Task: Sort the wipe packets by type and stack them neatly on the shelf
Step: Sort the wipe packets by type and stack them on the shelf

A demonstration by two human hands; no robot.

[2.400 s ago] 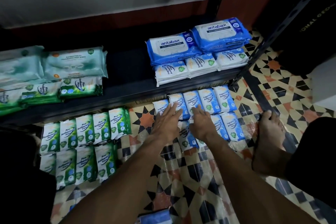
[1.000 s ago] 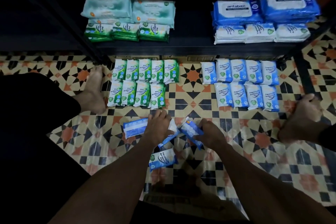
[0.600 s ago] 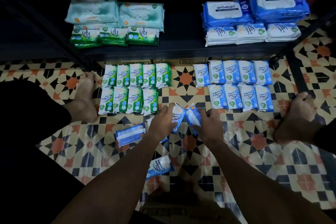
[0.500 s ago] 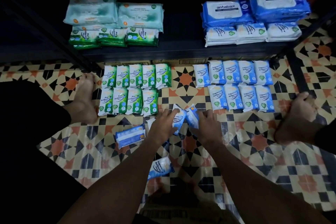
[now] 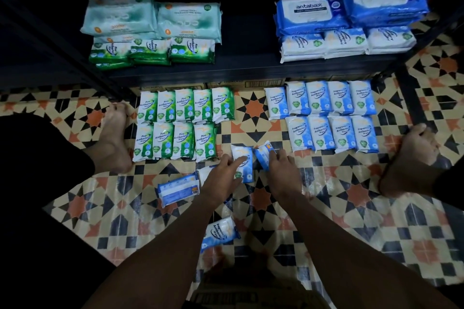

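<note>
Sorting step: loose blue wipes being gathered on the floor.
Grip: left hand (image 5: 221,178) is pressing flat fingers on blue packet (image 5: 243,162); right hand (image 5: 282,170) is pinching second blue packet (image 5: 263,154) just beside it. Next move is probably calling for sliding both into blue rows (image 5: 326,118), edges aligned; shelf (image 5: 238,71) stacking not yet done.

Both forearms reach forward and down, side by side. The left hand (image 5: 221,175) lays straight fingers on a blue packet (image 5: 241,152); the right hand (image 5: 281,170) pinches a second blue packet (image 5: 262,154) with curled fingers
</note>
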